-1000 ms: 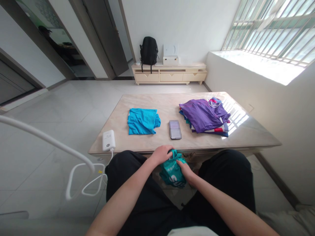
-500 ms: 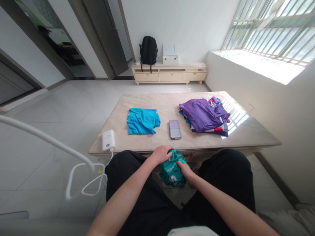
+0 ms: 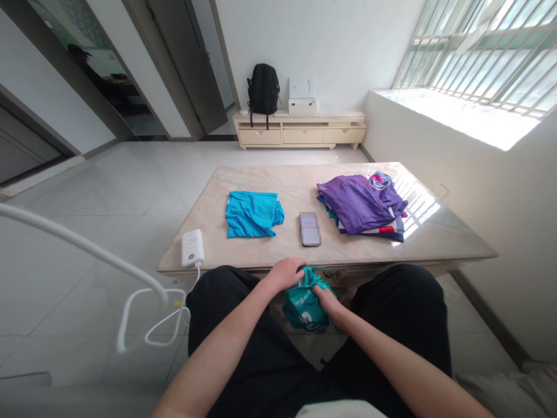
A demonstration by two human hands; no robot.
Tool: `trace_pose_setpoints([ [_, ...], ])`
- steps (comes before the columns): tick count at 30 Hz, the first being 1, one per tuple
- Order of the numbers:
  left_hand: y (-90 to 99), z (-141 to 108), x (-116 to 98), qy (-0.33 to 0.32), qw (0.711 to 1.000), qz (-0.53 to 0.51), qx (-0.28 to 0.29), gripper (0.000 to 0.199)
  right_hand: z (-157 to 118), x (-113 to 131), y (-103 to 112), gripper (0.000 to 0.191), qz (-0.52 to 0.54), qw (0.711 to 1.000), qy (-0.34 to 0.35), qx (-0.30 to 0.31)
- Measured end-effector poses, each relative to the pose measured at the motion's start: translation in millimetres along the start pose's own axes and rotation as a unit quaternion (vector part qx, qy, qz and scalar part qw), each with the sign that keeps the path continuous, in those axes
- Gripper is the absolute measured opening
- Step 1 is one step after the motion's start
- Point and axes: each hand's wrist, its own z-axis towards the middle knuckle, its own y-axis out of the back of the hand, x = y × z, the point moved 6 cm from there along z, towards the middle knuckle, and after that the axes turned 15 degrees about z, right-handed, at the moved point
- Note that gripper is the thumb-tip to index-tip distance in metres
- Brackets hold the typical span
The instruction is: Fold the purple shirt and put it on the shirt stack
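A bunched teal garment [image 3: 304, 305] with white lettering hangs between my knees, just below the near edge of the marble table [image 3: 435, 232]. My left hand [image 3: 285, 273] grips its top from the left. From the right, my right hand [image 3: 328, 302] holds its side. On the table lie a folded bright blue shirt [image 3: 252, 215], a phone [image 3: 309, 229] and a pile of purple and mixed-colour clothes [image 3: 363, 204].
A white power adapter [image 3: 192, 248] sits at the table's near left corner, its cable [image 3: 148, 316] looping down to the floor. A low cabinet [image 3: 300, 130] with a black backpack [image 3: 263, 90] stands at the far wall. A window ledge runs along the right.
My hands have shifted only slightly on the teal garment; nothing on the table has moved.
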Motion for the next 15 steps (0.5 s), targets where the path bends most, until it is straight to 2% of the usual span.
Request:
trace_pose_setpoints([
  [6, 4.8, -1, -1, 0.017, 1.000, 0.012, -0.010, 0.033, -1, 5, -3, 0.035, -0.016, 1.000, 0.015, 0.006],
  [10, 11.6, -2, 1, 0.042, 0.998, 0.019, -0.030, 0.031, 2, 2, 1, 0.024, -0.042, 0.999, 0.005, -0.014],
  [15, 26.4, -3, 5, 0.076, 0.995, 0.031, -0.064, 0.034, 4, -2, 12, 0.034, -0.095, 0.994, -0.010, -0.050],
])
